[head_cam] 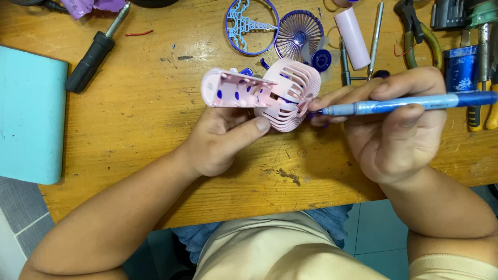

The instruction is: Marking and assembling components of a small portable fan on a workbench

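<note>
My left hand [220, 140] grips a pink plastic handheld fan shell [264, 91], its slotted round head to the right and its dotted handle half pointing left. A blue pen-like tool [404, 103] is held in my right hand [394, 124], with its tip touching the right side of the fan's slotted head. Both hands hover over the wooden workbench [155, 114].
Behind the fan lie a blue round fan grille [298, 33], a blue ring with a tower pattern [250, 26], a pale cylinder [353, 36] and a thin screwdriver [375, 36]. Pliers [423, 39] and tools crowd the right. A black-handled screwdriver [93, 54] and turquoise block [28, 114] sit left.
</note>
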